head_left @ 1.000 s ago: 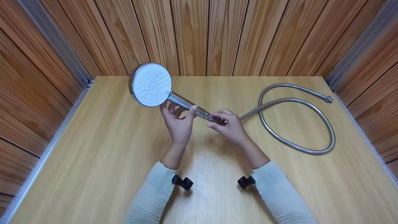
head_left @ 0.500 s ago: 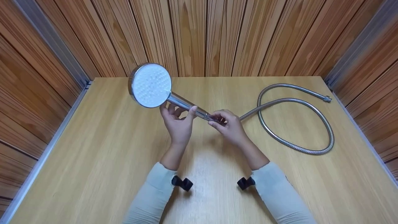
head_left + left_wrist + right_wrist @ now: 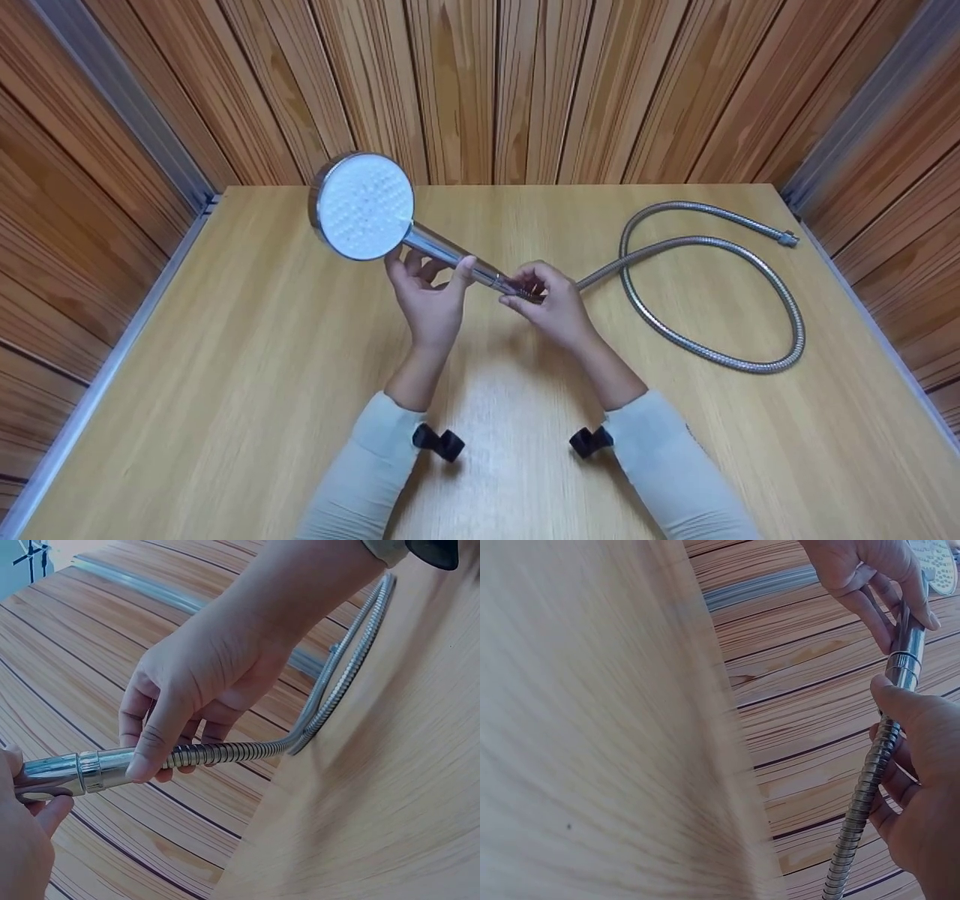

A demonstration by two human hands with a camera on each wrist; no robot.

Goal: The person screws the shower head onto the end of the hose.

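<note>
A chrome shower head (image 3: 366, 206) with a round white nozzle face is held tilted above the table, its handle (image 3: 442, 247) sloping down to the right. My left hand (image 3: 431, 307) grips that handle, thumb on the near side and fingers behind it. At the handle's lower end my right hand (image 3: 555, 304) pinches the smooth metal connector (image 3: 112, 767) of a ribbed shower hose (image 3: 712, 240). Connector and handle end meet in line, with a thin ring seam showing between them in the left wrist view. Beyond the right hand the hose runs off and loops on the table.
The hose's free end, a metal nut (image 3: 787, 238), lies near the table's right edge. Wood-plank walls (image 3: 525, 90) stand behind and on both sides of the light wooden table (image 3: 225, 375). Black wrist mounts (image 3: 441, 442) stick out from both sleeves.
The right hand's fingers and thumb have shifted slightly around the connector. My left hand and the shower head stay practically where they were, and the hose keeps its loop.
</note>
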